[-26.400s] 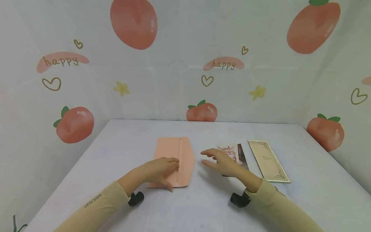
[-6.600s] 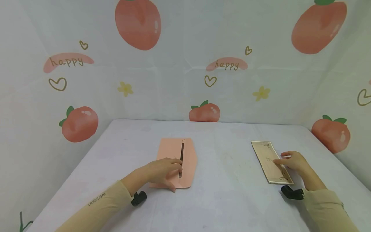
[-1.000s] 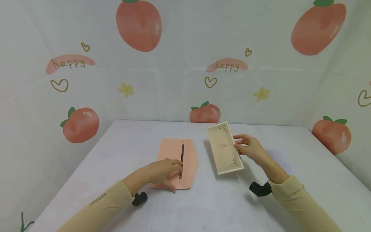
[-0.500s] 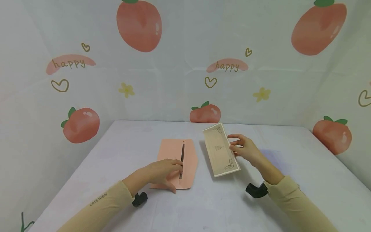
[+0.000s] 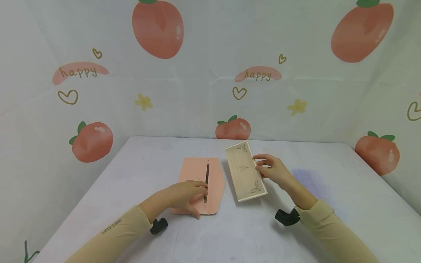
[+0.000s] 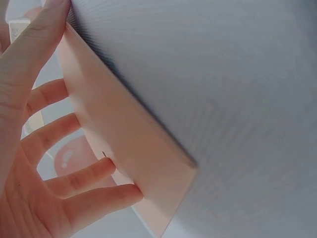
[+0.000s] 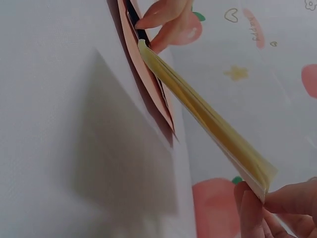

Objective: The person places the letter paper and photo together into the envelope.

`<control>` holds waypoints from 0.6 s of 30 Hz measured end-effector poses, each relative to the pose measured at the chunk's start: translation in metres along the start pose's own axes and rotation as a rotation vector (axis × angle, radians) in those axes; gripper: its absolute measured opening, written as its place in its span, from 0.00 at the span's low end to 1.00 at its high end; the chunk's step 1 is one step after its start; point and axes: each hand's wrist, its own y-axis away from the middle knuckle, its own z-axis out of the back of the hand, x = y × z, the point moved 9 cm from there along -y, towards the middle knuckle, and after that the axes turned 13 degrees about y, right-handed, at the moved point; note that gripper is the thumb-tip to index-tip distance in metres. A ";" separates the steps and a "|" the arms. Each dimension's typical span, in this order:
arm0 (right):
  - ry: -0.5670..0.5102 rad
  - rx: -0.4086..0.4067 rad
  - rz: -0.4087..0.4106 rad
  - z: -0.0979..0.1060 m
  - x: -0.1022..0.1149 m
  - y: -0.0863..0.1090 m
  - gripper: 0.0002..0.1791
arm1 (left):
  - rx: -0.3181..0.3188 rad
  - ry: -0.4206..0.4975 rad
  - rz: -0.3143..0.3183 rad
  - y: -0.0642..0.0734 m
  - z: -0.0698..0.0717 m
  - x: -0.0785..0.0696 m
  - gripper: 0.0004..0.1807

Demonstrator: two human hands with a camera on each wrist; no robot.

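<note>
A peach envelope (image 5: 194,168) lies on the table with its flap (image 5: 215,186) folded out to the right. A dark strip (image 5: 207,175) shows along its mouth. My left hand (image 5: 184,193) rests on the envelope, fingers spread with the tips touching it and the thumb at the near edge, as the left wrist view also shows. My right hand (image 5: 274,171) pinches the right edge of a cream folded card (image 5: 241,179) with scrollwork corners, tilted just right of the flap. In the right wrist view, the folded card (image 7: 208,119) shows several layers, its far end overlapping the envelope (image 7: 143,74).
A white cloth-covered table (image 5: 246,233) extends around both hands. Behind it hangs a fruit-print backdrop (image 5: 197,87). A black wrist camera mount (image 5: 287,217) hangs below the right wrist, and another mount (image 5: 159,226) below the left.
The cat picture, earlier on the table, is out of sight, and a dark strip has appeared in the envelope's mouth. My right hand has lifted the folded card and carried it left; my left hand stays put.
</note>
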 end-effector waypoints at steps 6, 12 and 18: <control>0.002 0.018 -0.031 -0.007 -0.001 -0.003 0.23 | -0.002 -0.003 0.000 0.000 0.000 0.000 0.32; 0.005 0.026 -0.038 -0.015 0.001 -0.005 0.23 | 0.003 -0.013 0.005 0.000 0.000 0.000 0.33; -0.004 0.038 -0.035 -0.021 0.004 -0.007 0.23 | 0.008 -0.022 0.003 -0.001 0.000 -0.001 0.34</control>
